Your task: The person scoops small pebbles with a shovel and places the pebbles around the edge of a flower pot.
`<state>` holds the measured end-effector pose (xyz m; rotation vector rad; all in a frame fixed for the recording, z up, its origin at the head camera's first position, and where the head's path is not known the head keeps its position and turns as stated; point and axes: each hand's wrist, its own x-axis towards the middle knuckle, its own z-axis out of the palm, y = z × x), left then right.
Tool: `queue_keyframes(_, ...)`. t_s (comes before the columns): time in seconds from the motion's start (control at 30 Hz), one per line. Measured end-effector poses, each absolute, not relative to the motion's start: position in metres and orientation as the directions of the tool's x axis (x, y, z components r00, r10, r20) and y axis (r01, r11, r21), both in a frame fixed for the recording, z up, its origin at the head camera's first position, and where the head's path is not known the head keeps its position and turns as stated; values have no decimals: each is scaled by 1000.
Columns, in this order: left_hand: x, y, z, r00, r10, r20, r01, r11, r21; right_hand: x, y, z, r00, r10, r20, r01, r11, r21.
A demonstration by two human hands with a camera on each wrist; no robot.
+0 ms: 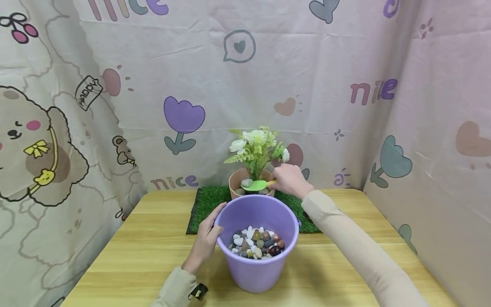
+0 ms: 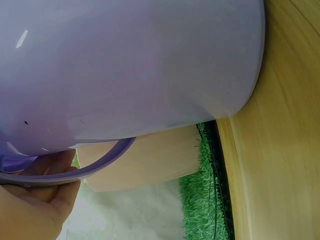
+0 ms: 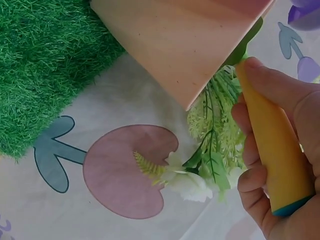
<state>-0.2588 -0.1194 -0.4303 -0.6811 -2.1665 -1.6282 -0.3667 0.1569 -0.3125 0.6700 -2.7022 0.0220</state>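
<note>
One green-bladed trowel (image 1: 258, 185), gripped in the curled right hand (image 1: 291, 180), points leftward, long axis crosswise, over the planter (image 3: 160, 47) near the tabletop's (image 1: 153, 230) back edge; the left hand (image 1: 205, 241) grips the smooth purple bucket (image 1: 255, 275).

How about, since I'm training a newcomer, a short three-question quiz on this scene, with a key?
1. Multiple choice: what colour is the blade of the trowel? A) purple B) green C) white
2. True or false: the purple bucket, held by the left hand, stands nearer the head camera than the flower pot.
3. Fill in: the trowel's yellow handle is gripped by the ____ hand.

Key: 1. B; 2. True; 3. The right hand.
</note>
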Motion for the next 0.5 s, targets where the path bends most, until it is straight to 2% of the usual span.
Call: queue_keyframes(0.5,-259,-119,-431,-829,166,535,560,228,796,-374,144,-305,-862,-424,278,-421,904,72)
